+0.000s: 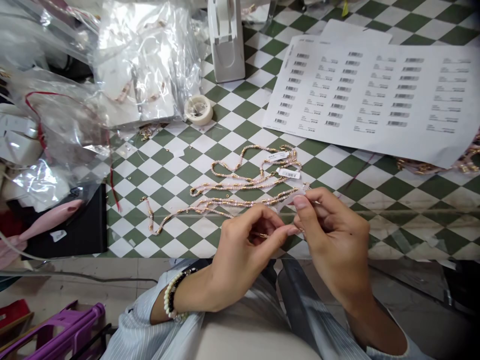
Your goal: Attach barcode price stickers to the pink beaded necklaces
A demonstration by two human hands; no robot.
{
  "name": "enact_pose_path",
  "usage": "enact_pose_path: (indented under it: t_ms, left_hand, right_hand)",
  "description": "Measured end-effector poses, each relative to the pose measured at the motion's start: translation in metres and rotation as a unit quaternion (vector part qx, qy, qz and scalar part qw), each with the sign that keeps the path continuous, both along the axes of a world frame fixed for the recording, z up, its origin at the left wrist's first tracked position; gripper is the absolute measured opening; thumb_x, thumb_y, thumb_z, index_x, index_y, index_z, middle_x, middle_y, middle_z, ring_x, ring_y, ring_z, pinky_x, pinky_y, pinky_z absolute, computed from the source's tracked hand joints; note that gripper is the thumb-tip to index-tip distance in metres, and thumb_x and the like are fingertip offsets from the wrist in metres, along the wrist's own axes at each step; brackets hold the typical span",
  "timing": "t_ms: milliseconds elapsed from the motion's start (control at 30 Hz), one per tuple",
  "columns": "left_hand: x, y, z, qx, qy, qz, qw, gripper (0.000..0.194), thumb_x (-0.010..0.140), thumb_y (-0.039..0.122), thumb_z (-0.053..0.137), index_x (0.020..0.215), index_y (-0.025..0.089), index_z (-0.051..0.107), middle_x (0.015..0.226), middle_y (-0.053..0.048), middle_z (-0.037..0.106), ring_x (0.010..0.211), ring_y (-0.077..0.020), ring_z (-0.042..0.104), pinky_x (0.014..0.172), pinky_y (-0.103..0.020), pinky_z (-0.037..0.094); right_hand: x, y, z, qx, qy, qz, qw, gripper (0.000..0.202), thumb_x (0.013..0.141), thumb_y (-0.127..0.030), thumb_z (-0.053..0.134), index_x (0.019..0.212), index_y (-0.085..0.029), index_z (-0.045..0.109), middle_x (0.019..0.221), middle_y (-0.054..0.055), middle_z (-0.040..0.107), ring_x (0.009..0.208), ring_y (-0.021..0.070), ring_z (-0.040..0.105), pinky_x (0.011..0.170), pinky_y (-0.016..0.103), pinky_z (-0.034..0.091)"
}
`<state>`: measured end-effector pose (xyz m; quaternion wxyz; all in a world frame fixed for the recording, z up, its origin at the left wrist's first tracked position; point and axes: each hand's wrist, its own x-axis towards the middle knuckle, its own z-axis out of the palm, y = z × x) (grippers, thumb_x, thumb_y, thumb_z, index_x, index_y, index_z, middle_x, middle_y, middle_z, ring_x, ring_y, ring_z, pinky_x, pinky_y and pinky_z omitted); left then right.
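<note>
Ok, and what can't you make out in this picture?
In the head view:
Beaded piece within the left hand: partly hidden by its fingers.
Pale piece at the right hand: partly covered by the thumb, too small to identify.
Fine print on the barcode sheet: too small and blurred.
Tape dispenser: cut off by the top edge.
Bead pile: cut off by the right edge.

- Cream bracelet (168, 300): round beads, threaded as a loop.
- Black bracelet (174, 289): mostly dark beads; beside the cream bracelet, nearer the left hand (240, 260).
- Left sleeve (137, 325): pale blue, fine stripes, loose; behind the cream bracelet.
- Right sleeve (392, 353): pale blue; well apart from the cream bracelet.
</note>
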<state>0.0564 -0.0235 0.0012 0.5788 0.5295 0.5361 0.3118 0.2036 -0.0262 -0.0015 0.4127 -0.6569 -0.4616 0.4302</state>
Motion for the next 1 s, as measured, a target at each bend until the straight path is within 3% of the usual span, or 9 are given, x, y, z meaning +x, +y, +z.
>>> enact_pose_path:
  t_ms: [133,267,367,533,700,1000]
  left_hand:
    - [-0.004,0.001,0.0,0.031,0.026,0.02,0.999,0.029,0.085,0.033,0.082,0.098,0.02,0.061,0.078,0.003,0.066,0.065,-0.0085,0.06,0.057,-0.017,0.048]
    - [-0.016,0.004,0.006,0.163,0.093,-0.066,0.98,0.013,0.088,0.023,0.079,0.094,0.018,0.069,0.087,-0.002,0.072,0.075,-0.0099,0.063,0.069,-0.019,0.051]
    - [-0.024,0.01,0.011,0.226,0.088,-0.115,0.963,0.005,0.091,0.017,0.074,0.094,0.016,0.071,0.086,-0.003,0.072,0.077,-0.0114,0.065,0.071,-0.021,0.053]
    - [-0.032,0.02,0.013,0.331,0.097,-0.147,0.927,0.013,0.092,0.01,0.071,0.104,0.016,0.071,0.091,-0.005,0.071,0.083,-0.0117,0.065,0.076,-0.023,0.055]
    - [-0.035,0.028,0.01,0.338,0.076,-0.148,0.927,0.012,0.088,0.007,0.074,0.098,0.012,0.073,0.088,-0.005,0.072,0.08,-0.0099,0.066,0.075,-0.02,0.055]
    - [-0.042,0.033,0.01,0.307,0.066,-0.186,0.931,0.013,0.088,0.006,0.074,0.098,0.014,0.074,0.09,-0.004,0.073,0.083,-0.0105,0.067,0.078,-0.019,0.055]
  right_hand:
    - [0.004,-0.001,-0.001,0.01,0.006,-0.01,1.0,0.03,0.102,-0.043,0.054,0.081,-0.021,0.057,0.058,-0.005,0.041,0.05,0.008,0.036,0.046,0.023,0.029]
    - [0.008,-0.001,-0.002,0.011,-0.015,0.017,1.0,0.034,0.104,-0.041,0.051,0.077,-0.02,0.054,0.058,-0.005,0.041,0.051,0.0076,0.035,0.047,0.024,0.028]
    - [0.011,0.001,-0.002,0.008,-0.032,0.06,0.998,0.035,0.103,-0.04,0.052,0.075,-0.02,0.053,0.058,-0.004,0.042,0.052,0.0078,0.036,0.049,0.024,0.029]
    - [0.016,0.006,0.0,-0.008,-0.039,0.141,0.989,0.035,0.102,-0.041,0.052,0.075,-0.019,0.053,0.059,-0.005,0.039,0.052,0.0075,0.033,0.048,0.024,0.027]
    - [0.022,0.012,0.007,-0.053,-0.031,0.208,0.976,0.034,0.1,-0.041,0.052,0.074,-0.019,0.053,0.061,-0.004,0.043,0.055,0.0082,0.035,0.048,0.024,0.027]
    - [0.024,0.019,0.012,-0.041,-0.014,0.234,0.971,0.039,0.1,-0.034,0.052,0.065,-0.019,0.045,0.059,-0.004,0.033,0.053,0.0074,0.028,0.045,0.024,0.023]
